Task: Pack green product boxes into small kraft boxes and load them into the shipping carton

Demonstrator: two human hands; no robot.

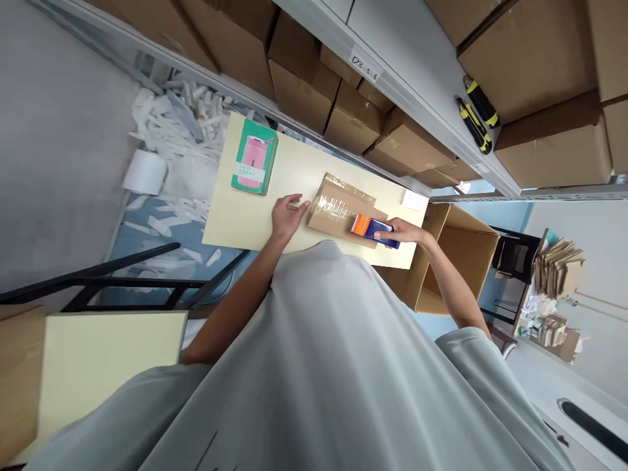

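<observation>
Gripping a blue and orange thing [381, 230] in the right hand [400, 231], over one end of a flat brown packet [328, 224] with shiny tape [332, 207]. Holding the left hand [286, 218] loose, with parted fingers [294, 198], by the other end, between the packet and a green box [253, 157] on the pale table [297, 163].

The single view looks from the wearer's head, facing forward and steeply down past their own shirt [333, 360], which is nearest and fills the lower middle. Beyond it, at a middle distance, the tabletop [299, 160] lies near the centre, seen from above, with the left hand [289, 216] and right hand [396, 232] both in view. The outlook is wide and tilted: the tabletop slopes down rightward, and a shelf [426, 119] cuts diagonally across the top, reaching the right side.
</observation>
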